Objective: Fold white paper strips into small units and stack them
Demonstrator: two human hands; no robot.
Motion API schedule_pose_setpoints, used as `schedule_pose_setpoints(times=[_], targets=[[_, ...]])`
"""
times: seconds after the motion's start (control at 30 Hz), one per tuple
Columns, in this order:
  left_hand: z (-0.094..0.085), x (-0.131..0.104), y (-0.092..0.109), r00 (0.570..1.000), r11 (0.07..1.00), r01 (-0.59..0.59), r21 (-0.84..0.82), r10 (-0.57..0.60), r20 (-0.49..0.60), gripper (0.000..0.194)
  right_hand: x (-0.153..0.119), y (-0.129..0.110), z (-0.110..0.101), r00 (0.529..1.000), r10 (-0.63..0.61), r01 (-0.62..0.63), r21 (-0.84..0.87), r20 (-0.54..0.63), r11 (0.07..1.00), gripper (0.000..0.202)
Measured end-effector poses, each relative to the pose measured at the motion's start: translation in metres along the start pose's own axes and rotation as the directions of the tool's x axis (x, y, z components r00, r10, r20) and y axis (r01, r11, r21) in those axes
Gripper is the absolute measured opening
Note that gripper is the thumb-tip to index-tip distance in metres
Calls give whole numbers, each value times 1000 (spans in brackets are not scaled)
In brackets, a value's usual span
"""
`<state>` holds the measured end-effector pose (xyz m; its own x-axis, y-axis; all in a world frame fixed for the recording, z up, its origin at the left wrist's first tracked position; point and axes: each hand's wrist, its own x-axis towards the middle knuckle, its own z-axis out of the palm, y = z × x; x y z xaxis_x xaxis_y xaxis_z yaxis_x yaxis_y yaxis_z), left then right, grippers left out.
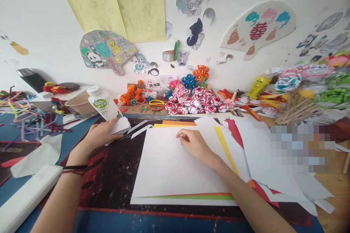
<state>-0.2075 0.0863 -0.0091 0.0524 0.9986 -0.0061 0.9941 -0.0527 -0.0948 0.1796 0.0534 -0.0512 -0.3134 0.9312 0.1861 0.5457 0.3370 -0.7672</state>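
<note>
My left hand is closed on a small stack of white paper pieces, beside a white bottle with a green label. Over a large sheet of white paper, my right hand is held with its fingers curled together; whether anything tiny is between the fingertips cannot be made out. Yellow, orange and green sheets show at the edges beneath the white one. Thin white strips lie between my left hand and the large sheet.
Red-and-white paper flowers are piled at the back. Loose white sheets spread on the right, near wooden sticks. A long white box lies at the front left, with coloured pipe cleaners behind it.
</note>
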Motion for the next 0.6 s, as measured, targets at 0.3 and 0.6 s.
schedule_pose_setpoints(times=[0.3,0.6], targets=[[4,5,-5,997,999,-44,11,43,60,71,-2,0,0,1000,-24,24,-45,18,999,26],[3,6,1,992,992,-125,32,125,2,64,-3,-2,-1,999,-39,40,-45,34,998,26]])
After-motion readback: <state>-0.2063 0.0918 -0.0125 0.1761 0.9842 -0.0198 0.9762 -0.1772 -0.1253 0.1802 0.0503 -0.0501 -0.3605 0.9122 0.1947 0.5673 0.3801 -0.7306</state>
